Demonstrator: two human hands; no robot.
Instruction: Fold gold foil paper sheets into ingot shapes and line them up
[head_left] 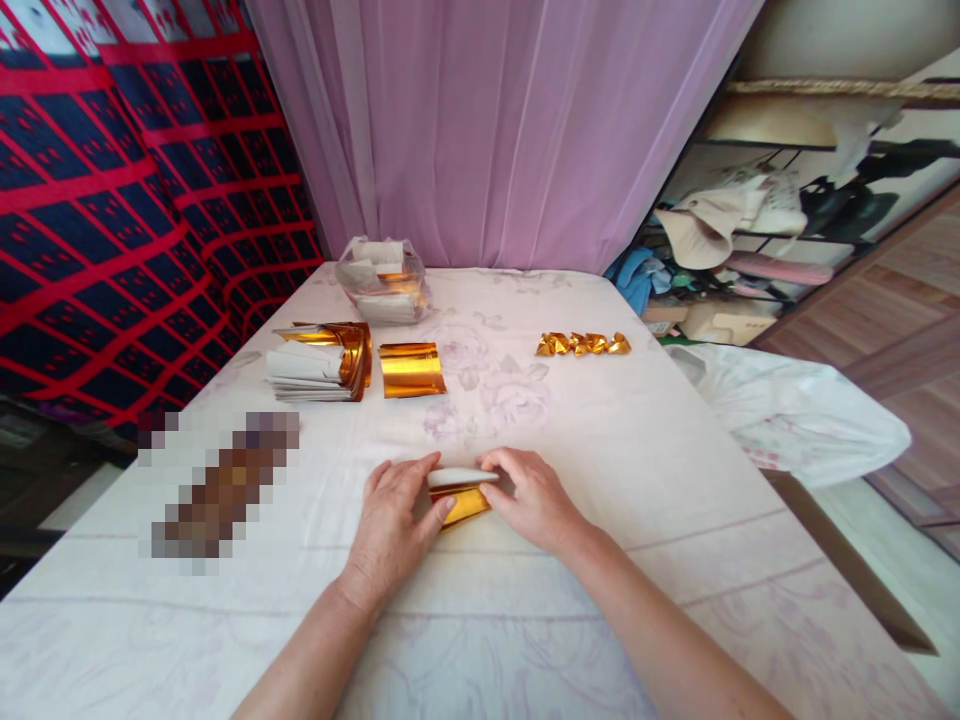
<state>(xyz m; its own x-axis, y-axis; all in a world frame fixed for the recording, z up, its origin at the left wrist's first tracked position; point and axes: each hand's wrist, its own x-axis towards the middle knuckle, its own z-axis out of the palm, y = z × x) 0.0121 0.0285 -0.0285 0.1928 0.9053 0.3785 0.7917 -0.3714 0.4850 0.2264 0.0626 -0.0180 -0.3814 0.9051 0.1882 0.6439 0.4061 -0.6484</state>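
A sheet of gold foil paper (466, 503) with a white back lies on the table between my hands, its far edge curled over so the pale side shows. My left hand (401, 505) grips its left end, the thumb on the gold face. At the other end, my right hand (529, 495) pinches the sheet between thumb and fingers. Beyond my hands is a flat gold foil sheet (412, 370). A thick stack of gold and white paper (315, 362) sits to its left. Several folded gold foil pieces (583, 344) form a row at the right.
A clear plastic bag (382, 280) of more paper stands at the table's back left. Flowered cloth covers the table (637, 450). A pixelated patch (225, 490) hides something at left. Beyond the right edge are a white plastic bag (810, 410) and a loaded shelf (750, 235).
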